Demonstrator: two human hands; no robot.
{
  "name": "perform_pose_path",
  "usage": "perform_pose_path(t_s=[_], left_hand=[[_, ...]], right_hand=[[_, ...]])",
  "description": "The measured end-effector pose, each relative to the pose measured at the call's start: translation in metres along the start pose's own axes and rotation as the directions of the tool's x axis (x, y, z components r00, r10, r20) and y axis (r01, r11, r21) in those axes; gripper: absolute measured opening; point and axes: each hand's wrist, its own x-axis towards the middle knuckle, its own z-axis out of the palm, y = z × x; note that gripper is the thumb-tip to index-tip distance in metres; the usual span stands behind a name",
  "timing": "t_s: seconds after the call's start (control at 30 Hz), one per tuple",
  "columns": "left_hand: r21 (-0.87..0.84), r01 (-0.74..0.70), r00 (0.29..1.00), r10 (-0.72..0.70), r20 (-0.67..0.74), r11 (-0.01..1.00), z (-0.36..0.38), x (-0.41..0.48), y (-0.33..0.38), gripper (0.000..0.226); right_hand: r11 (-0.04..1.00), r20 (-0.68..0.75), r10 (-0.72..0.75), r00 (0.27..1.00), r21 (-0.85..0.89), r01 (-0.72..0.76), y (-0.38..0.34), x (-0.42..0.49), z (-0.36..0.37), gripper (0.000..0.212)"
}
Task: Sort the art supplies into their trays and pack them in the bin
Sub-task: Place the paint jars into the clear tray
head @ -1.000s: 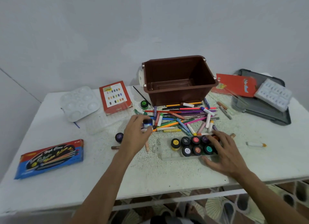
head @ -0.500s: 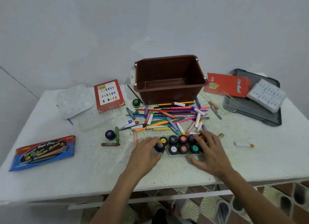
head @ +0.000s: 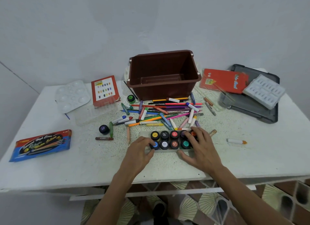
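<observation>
The left hand (head: pixel 140 151) curled its fingers round a blue-lidded paint pot (head: pixel 155 145) at the near-left corner of the clear tray (head: pixel 167 151). The right hand (head: pixel 200 148) lay spread over the tray's other end. Beyond the fingertips, loose pens (head: pixel 161 114) littered the speckled white table (head: pixel 83 161) before the brown bin (head: pixel 159 92) and a bare grey wall (head: pixel 151 23).

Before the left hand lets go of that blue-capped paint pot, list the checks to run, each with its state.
1. Blue-capped paint pot seated in the paint tray: cannot tell, left hand fingers cover its base.
2. Right hand steadying the tray: ok, rests on its right end.
3. All pots collected: not ok, purple-capped pot and green-capped pot stand outside the tray.
4. Brown bin ready: ok, nothing visible inside.
5. Slot beneath right hand: cannot tell.
</observation>
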Motion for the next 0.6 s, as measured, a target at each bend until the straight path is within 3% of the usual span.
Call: perform_pose_path(t_s=[0.2, 0.4, 0.6], left_hand=[[-0.001, -0.029, 1.000, 0.029, 0.011, 1.000, -0.001, 0.003, -0.002, 0.014], [0.017, -0.032, 0.973, 0.035, -0.229, 0.999, -0.013, 0.012, -0.003, 0.005], [0.036, 0.061, 0.952, -0.048, -0.302, 0.997, -0.031, 0.052, -0.010, 0.007]], right_hand=[[1.000, 0.012, 0.005, 1.000, -0.018, -0.005, -0.002, 0.000, -0.001, 0.069], [1.000, 0.021, 0.017, 1.000, -0.024, -0.016, -0.003, 0.000, -0.001, 0.069], [1.000, 0.036, 0.017, 0.999, -0.025, -0.016, -0.003, 0.001, 0.000, 0.071]])
